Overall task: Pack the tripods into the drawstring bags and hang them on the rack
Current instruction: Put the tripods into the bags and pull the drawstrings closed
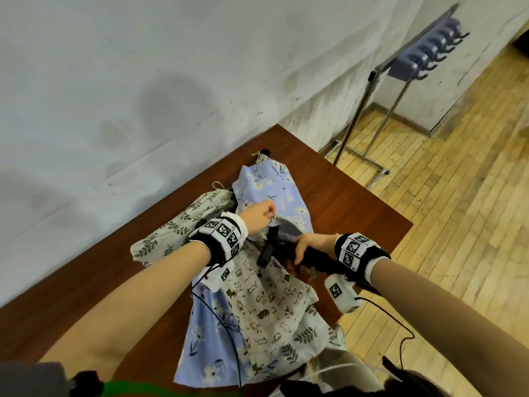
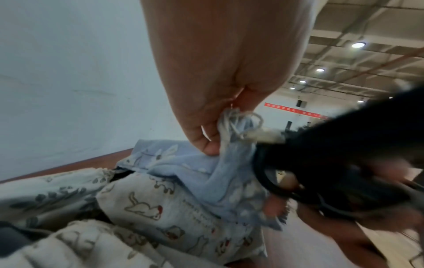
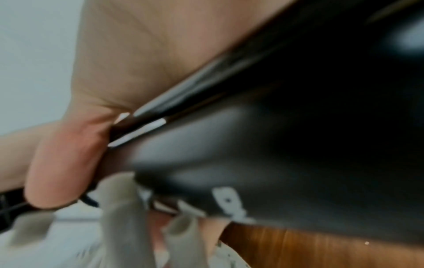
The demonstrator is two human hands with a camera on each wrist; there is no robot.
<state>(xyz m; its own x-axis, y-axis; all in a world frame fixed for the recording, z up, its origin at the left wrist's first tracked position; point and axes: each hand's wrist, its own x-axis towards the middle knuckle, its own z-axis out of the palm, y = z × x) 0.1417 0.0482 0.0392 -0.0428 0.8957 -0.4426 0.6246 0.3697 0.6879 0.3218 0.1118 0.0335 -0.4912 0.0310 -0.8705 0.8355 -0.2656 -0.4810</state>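
Note:
A black tripod [image 1: 289, 249] lies slanted over the cloth bags on the brown table [image 1: 357, 213], its head at the mouth of a blue floral drawstring bag [image 1: 274, 193]. My left hand [image 1: 262, 214] pinches that bag's rim and cord [image 2: 231, 123] and lifts the opening. My right hand [image 1: 310, 246] is wrapped round the tripod's folded legs [image 3: 275, 127]. A cat-print bag [image 1: 269, 299] lies under the tripod, and a leaf-print bag [image 1: 183, 224], which looks filled, lies to the left.
A metal rack [image 1: 380, 110] with a row of hooks [image 1: 438, 50] stands on the wooden floor beyond the table's far right corner. A white wall runs along the table's left side. Another blue floral bag [image 1: 209, 339] hangs over the near edge.

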